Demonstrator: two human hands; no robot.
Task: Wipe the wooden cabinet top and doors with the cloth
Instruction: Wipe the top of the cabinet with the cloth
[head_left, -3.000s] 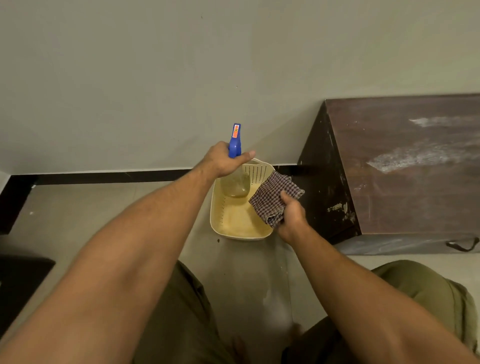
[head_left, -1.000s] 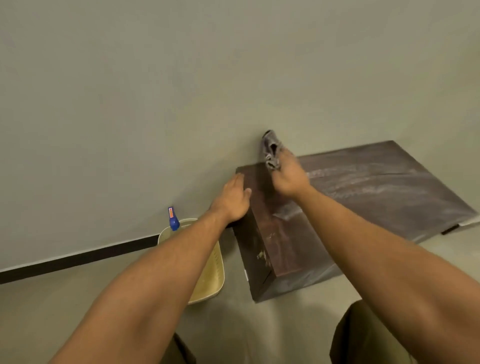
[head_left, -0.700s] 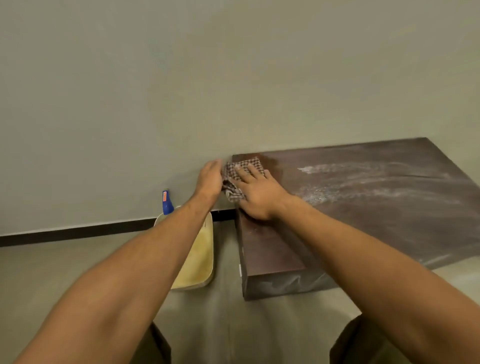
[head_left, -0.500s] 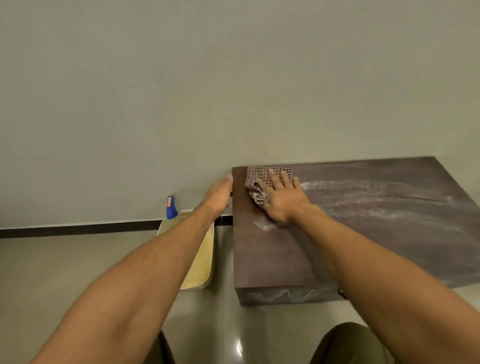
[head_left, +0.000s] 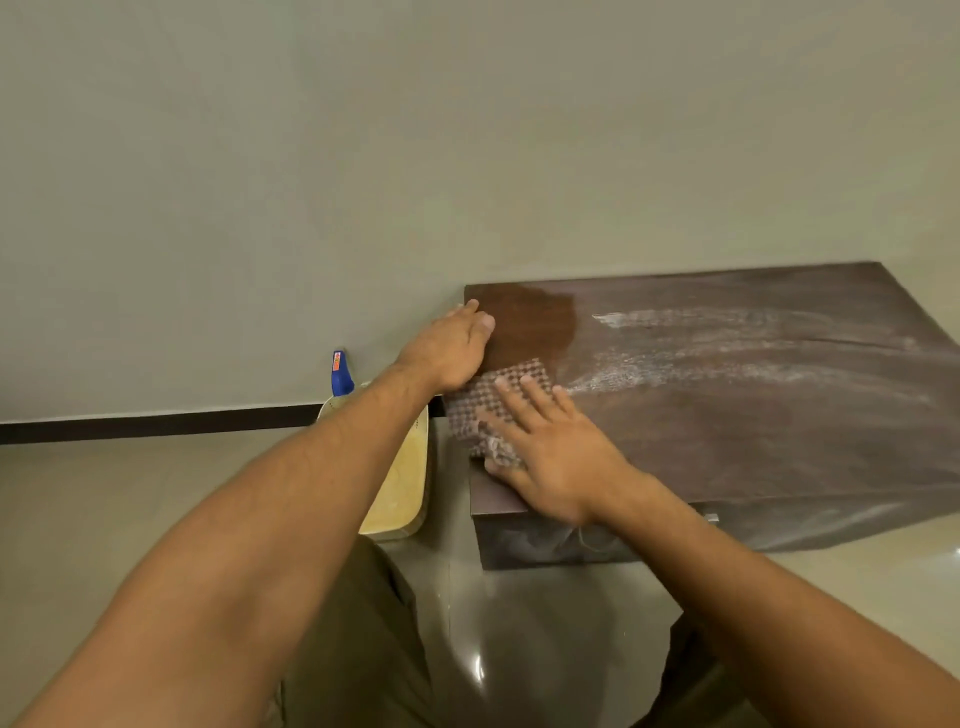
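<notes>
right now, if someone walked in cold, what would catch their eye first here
First, the right hand pressing a checked brown cloth flat on the left end of the dark wooden cabinet top, with the left hand resting on its far left edge. Next, pale dusty streaks run across the top to the right, beside a cleaner, darker brown patch in the far left corner. On the floor to the left stands a cream plastic basket with a blue spray bottle.
</notes>
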